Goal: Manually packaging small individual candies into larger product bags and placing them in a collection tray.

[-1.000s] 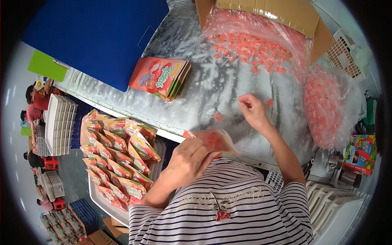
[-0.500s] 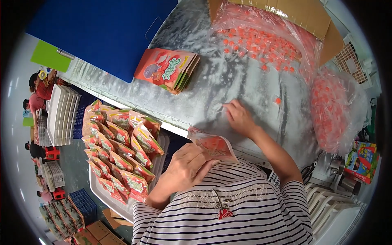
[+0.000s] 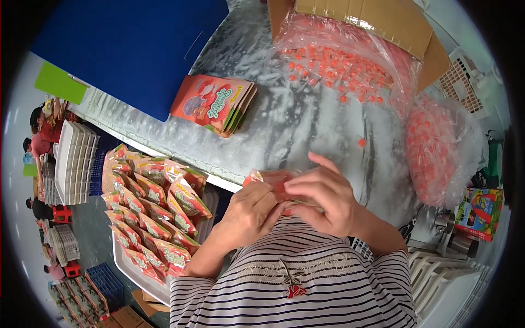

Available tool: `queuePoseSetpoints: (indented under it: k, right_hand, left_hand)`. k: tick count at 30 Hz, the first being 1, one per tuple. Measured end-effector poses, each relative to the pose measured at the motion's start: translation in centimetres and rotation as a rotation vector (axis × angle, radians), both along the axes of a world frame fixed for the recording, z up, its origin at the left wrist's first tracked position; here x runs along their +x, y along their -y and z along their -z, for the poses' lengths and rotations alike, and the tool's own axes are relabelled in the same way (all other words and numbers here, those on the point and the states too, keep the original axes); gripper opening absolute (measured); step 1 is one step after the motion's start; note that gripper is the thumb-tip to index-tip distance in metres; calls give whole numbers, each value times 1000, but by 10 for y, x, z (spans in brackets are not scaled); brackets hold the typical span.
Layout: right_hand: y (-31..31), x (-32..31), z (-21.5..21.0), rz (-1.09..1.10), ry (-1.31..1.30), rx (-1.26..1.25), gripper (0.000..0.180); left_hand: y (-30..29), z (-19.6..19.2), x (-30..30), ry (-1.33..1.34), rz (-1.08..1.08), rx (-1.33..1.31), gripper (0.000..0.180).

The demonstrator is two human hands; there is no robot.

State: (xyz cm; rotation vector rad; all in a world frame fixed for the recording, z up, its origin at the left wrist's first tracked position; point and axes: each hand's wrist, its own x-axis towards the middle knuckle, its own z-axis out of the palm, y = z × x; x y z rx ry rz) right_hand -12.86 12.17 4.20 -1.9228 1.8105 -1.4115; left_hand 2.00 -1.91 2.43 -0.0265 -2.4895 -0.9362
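Observation:
A red-and-pink plastic pouch (image 3: 272,178) is held close to my striped shirt, at the table's front edge. My left hand (image 3: 250,212) is closed on its left side, thumb and fingers pinching it. Across from it, my right hand (image 3: 331,198) has curved fingers over the pouch's upper right and the thumb below, with one finger raised. Both hands cover much of the pouch, and its contents are hidden. On the metal table, a stack of flat printed pouches (image 3: 213,104) lies beyond my left hand. One small wrapped red candy (image 3: 362,143) lies beyond my right hand.
Filled pouches (image 3: 156,210) stand in rows on a white tray (image 3: 123,254) at left. A cardboard box (image 3: 361,22) spills wrapped red candies (image 3: 339,74) at the back. A plastic bag of candies (image 3: 435,150) sits at right. A blue panel (image 3: 126,49) covers the far left.
My right hand has come from the tabletop back to the pouch and now touches it. The left hand keeps its hold. The whole view has shifted slightly.

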Motion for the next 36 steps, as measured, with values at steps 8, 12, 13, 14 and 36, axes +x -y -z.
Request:
queuePoseSetpoints:
  k: [8, 12, 13, 14, 36]
  right_hand:
    - [21, -19, 11, -406, 179, 395, 44]
    - [44, -60, 39, -68, 906, 299, 33]
    - [56, -75, 55, 115, 842, 168, 30]
    - [67, -95, 72, 206, 622, 238, 29]
    - [131, -161, 179, 388, -478, 443, 64]
  left_hand:
    - [8, -5, 0, -38, 57, -35, 16]
    - [17, -5, -1, 19, -63, 37, 14]
    - [20, -2, -3, 55, -105, 55, 13]
    - [22, 1, -2, 31, -109, 68, 14]
    - [39, 17, -17, 131, -239, 155, 13]
